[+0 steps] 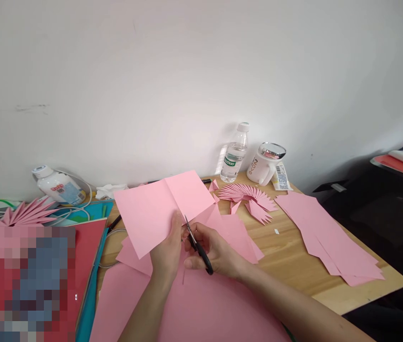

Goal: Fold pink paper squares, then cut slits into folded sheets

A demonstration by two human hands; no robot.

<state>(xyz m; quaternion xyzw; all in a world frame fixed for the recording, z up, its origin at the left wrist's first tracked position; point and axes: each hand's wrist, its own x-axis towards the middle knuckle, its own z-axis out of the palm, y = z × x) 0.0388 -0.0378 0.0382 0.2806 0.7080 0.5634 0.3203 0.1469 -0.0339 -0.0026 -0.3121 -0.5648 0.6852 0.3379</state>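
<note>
In the head view, my left hand (168,247) grips a creased sheet of pink paper (148,216) near its lower edge, thumb on top. The sheet is held up at a tilt, with a fold line running down it. My right hand (212,249) is closed around black-handled scissors (200,254). Their blades point up at the paper's lower edge, close to the fold; whether they are cutting I cannot tell. Under both hands lie more pink sheets (187,308), some overlapping. A fan of folded pink paper pieces (246,194) rests behind, to the right.
A stack of pink paper strips (326,235) lies on the wooden table (280,256) at right. Against the wall stand a water bottle (235,159) and a white mug (263,166). On the left are a tipped white bottle (59,186), cables and a red folder (89,261).
</note>
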